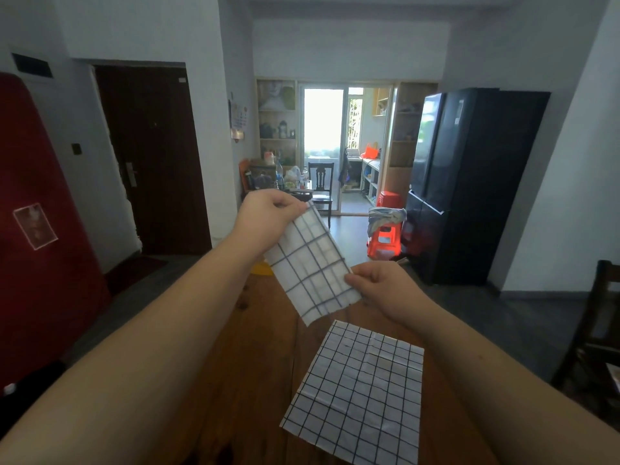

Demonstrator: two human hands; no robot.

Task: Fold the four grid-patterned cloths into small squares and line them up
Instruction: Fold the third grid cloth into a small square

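- The held cloth (312, 263), white with a dark grid, is up in the air at the middle of the frame. It is an oblong strip, tilted from upper left to lower right, above the far part of the table (248, 347).
- The left hand (268, 213) pinches its top corner, with thumb and fingertips pressed together on the fabric.
- The right hand (379, 286) pinches the strip's right edge near the lower end, its fingers curled in onto the cloth.
- A second cloth, the flat cloth (359, 397), lies spread open on the brown wooden table at the lower centre-right. It is below the held one and not touching it, with faint crease lines across it.
- A yellow thing (260, 267) shows at the table's far edge, mostly hidden behind the held cloth. I cannot tell what it is.
- Beyond the table, right of centre, stands an orange stool (385, 239) with grey fabric (385, 218) draped on top.
- A black fridge (469, 182) stands further right, and a dark chair (600, 330) at the right edge.
- A dark door (151, 156) is at the upper left, and a red panel (40, 229) fills the far left.
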